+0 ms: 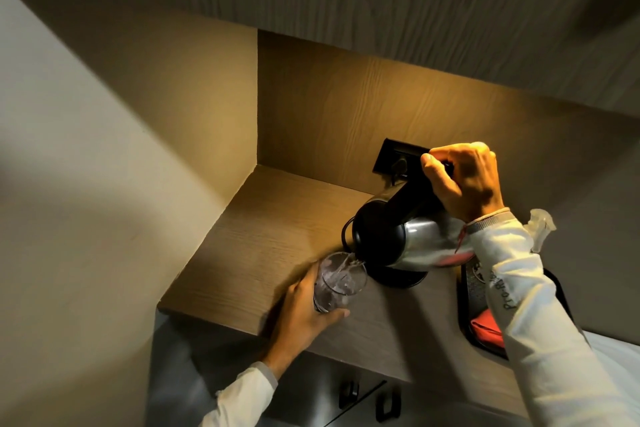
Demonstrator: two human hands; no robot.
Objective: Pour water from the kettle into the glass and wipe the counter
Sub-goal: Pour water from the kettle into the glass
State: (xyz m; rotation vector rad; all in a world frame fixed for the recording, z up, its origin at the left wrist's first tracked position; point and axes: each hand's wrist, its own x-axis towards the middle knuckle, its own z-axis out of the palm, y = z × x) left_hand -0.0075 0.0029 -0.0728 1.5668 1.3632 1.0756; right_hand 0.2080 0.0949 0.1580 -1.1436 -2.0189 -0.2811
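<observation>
A steel kettle [415, 239] with a black lid and handle is tipped to the left above its black base [398, 279]. My right hand [465, 178] grips the handle. Water runs from the spout into a clear glass [337, 282] that stands on the wooden counter [263, 236]. My left hand [304, 310] is wrapped around the glass from the near left side. The glass holds some water.
A black tray [467, 288] with a red item [486, 328] and packets lies at the right, partly under my right sleeve. A black wall socket [391, 158] sits behind the kettle. A clear bottle top [540, 225] shows at far right. Cabinet handles [349, 393] hang below the counter edge.
</observation>
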